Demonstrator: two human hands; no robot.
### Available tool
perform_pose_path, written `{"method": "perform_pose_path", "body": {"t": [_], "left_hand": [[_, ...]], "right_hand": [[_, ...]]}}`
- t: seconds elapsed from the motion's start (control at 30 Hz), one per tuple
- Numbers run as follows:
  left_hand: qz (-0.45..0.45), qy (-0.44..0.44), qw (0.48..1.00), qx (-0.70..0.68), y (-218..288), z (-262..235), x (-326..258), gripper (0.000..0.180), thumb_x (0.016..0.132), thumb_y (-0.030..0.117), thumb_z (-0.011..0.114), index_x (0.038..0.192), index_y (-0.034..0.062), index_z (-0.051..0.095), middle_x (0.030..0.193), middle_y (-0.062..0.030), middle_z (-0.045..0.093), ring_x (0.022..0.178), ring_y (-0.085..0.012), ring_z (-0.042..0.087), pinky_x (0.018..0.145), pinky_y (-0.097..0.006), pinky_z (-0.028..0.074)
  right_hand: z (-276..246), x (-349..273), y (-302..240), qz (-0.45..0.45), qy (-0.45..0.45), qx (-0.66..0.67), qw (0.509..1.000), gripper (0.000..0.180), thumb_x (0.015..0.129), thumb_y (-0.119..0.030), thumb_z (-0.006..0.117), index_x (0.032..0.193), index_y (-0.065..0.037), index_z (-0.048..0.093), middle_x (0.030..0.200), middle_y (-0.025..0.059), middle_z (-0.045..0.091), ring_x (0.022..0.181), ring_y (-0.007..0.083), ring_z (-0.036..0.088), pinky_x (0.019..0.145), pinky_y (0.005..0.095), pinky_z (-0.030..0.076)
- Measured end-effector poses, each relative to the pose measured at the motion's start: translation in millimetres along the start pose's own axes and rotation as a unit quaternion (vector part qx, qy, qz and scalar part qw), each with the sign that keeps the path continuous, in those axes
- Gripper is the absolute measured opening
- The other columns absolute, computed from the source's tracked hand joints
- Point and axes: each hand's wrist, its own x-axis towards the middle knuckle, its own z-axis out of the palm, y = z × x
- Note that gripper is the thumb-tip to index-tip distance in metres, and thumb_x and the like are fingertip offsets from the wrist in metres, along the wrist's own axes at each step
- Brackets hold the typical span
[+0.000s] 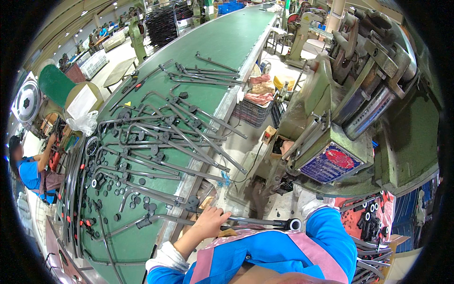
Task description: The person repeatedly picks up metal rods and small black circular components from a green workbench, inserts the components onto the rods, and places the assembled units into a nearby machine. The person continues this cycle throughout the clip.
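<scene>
My left hand (211,221) is closed around a long dark metal tube (255,220) that lies crosswise in front of my body. A black fitting with a white ring (294,224) sits at the tube's right end. Leftward, the tube runs toward the green conveyor belt and a black clamp-like joint (193,203). My right arm, in a blue sleeve with a white cuff, reaches forward under the press. Only a small part of my right hand (286,147) shows, beside a small box of dark parts (278,150); the press hides the rest, and its grip is unclear.
Bent dark tubes (165,137) and loose black caps (137,199) cover the near part of the green belt (222,35). A large green press (331,142) looms at right. Black ringed parts (371,217) lie on a red surface. Another person (30,173) works at far left.
</scene>
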Motion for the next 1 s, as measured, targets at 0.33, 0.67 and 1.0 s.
{"method": "perform_pose_path", "body": {"t": [0.33, 0.67, 1.0], "left_hand": [[-0.010, -0.034, 0.999, 0.002, 0, -1, 8, 0.050, 0.074, 0.013, 0.066, 0.122, 0.0101, 0.055, 0.094, -0.0107, 0.058, 0.095, -0.0323, 0.057, 0.083, -0.044, 0.041], [0.007, -0.030, 0.999, 0.021, 0, 0, 26, 0.062, 0.059, 0.009, 0.072, 0.119, 0.0085, 0.059, 0.091, -0.0110, 0.057, 0.090, -0.0327, 0.056, 0.079, -0.042, 0.041], [0.035, -0.041, 0.998, 0.031, 5, -8, 43, 0.059, 0.061, 0.005, 0.073, 0.119, 0.0093, 0.061, 0.095, -0.0094, 0.058, 0.091, -0.0290, 0.054, 0.081, -0.039, 0.040]], "right_hand": [[-18, -34, -12, -0.031, -0.008, -0.031, 0.999, 0.025, 0.095, -0.020, 0.058, 0.108, -0.001, 0.065, 0.103, 0.0087, 0.068, 0.094, 0.0218, 0.064, 0.087, 0.0335, 0.051], [-52, -86, -107, -0.097, -0.086, 0.175, 0.976, 0.016, 0.093, -0.015, 0.064, 0.097, 0.000, 0.067, 0.084, 0.0049, 0.069, 0.078, 0.0141, 0.064, 0.068, 0.0270, 0.053], [-24, -96, -112, -0.092, -0.049, 0.180, 0.978, 0.018, 0.091, -0.019, 0.066, 0.092, -0.001, 0.065, 0.081, 0.0040, 0.066, 0.074, 0.0112, 0.061, 0.069, 0.0285, 0.050]]}}
